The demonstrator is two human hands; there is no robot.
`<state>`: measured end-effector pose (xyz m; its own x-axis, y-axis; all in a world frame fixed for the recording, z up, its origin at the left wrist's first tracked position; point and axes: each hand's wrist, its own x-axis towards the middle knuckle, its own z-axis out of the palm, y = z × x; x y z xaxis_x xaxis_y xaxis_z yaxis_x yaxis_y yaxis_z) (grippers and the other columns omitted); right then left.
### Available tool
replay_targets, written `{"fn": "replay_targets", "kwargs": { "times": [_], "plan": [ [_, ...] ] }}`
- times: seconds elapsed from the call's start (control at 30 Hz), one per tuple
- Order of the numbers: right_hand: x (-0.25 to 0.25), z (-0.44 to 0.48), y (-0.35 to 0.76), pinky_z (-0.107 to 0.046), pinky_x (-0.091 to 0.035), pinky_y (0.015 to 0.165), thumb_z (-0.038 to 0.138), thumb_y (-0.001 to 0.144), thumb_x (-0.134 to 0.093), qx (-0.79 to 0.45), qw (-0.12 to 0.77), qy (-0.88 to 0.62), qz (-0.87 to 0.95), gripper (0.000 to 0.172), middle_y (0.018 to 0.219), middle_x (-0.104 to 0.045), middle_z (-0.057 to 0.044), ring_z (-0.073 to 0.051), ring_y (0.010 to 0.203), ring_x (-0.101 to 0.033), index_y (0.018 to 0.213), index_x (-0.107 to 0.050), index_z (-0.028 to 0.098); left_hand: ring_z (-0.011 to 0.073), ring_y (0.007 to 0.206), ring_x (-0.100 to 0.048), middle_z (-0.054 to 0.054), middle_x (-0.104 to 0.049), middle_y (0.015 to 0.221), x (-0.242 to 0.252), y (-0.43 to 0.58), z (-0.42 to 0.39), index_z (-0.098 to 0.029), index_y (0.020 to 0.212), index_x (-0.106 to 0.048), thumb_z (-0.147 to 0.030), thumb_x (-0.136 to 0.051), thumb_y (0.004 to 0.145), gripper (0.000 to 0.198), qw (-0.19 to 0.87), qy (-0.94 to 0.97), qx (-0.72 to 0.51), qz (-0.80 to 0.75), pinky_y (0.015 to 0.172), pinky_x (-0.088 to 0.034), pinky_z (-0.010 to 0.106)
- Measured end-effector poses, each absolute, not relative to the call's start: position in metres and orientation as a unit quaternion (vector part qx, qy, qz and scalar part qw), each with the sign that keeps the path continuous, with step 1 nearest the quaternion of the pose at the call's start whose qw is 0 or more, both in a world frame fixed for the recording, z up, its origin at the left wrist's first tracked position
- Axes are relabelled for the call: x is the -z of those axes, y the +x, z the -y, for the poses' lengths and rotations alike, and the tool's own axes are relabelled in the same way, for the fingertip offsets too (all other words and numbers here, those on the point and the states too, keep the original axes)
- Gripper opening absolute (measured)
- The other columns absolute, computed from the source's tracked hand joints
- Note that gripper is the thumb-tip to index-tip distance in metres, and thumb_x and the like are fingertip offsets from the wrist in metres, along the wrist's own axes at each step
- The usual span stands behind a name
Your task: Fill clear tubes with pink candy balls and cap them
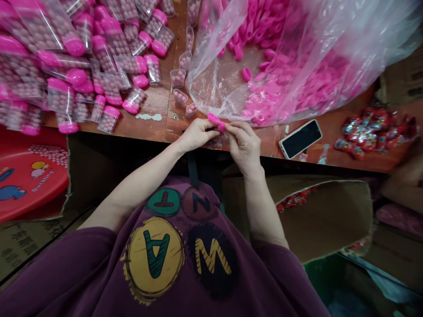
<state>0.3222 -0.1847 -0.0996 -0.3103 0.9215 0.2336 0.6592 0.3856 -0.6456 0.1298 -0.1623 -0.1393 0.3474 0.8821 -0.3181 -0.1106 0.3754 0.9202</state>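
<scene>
At the table's front edge, my left hand point(197, 134) and my right hand point(243, 141) meet, fingertips pinched on a small bright-pink plastic cap point(214, 119). Something clear shows faintly below the fingers; I cannot make out what it is. Just beyond my left hand, a row of small clear cups point(180, 97) with pale pink beads runs away from me. A large clear plastic bag point(228, 94) lies past my right hand, its mouth toward me, full of loose pink caps point(291, 94).
Many pink-capped clear bottles of beads point(107, 50) are piled at the left. A phone point(300, 138) and red wrapped pieces point(366, 132) lie at the right. Below are a red tub point(33, 176) with beads and an open cardboard box point(327, 220). Another person's arm point(405, 180) shows at the right edge.
</scene>
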Motion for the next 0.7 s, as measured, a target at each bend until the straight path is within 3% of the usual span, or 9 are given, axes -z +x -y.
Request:
{"fn": "replay_targets", "kwargs": {
  "times": [0.33,0.7],
  "plan": [
    [0.099,0.196,0.322,-0.047,-0.064,0.101,0.029,0.11,-0.05,-0.19,0.277,-0.525,0.782,0.035,0.12,-0.077,-0.009,-0.025,0.112,-0.073,0.133,-0.076,0.035,0.0197,0.094,-0.073,0.003,-0.08,0.092,0.138,0.13,0.162,-0.014,0.09,-0.084,-0.008,-0.076,0.084,0.012,0.692,0.448,-0.369,-0.43,0.101,-0.055,0.036],
    [0.09,0.184,0.33,-0.032,-0.066,0.089,0.03,0.105,-0.066,-0.264,0.308,-0.514,0.756,0.02,0.109,-0.078,-0.002,-0.016,0.1,-0.077,0.118,-0.081,0.031,0.0165,0.087,-0.07,0.003,-0.077,0.091,0.143,0.13,0.165,-0.014,0.095,-0.082,-0.018,-0.069,0.089,0.015,0.652,0.523,-0.381,-0.396,0.086,-0.054,0.029]
  ]
}}
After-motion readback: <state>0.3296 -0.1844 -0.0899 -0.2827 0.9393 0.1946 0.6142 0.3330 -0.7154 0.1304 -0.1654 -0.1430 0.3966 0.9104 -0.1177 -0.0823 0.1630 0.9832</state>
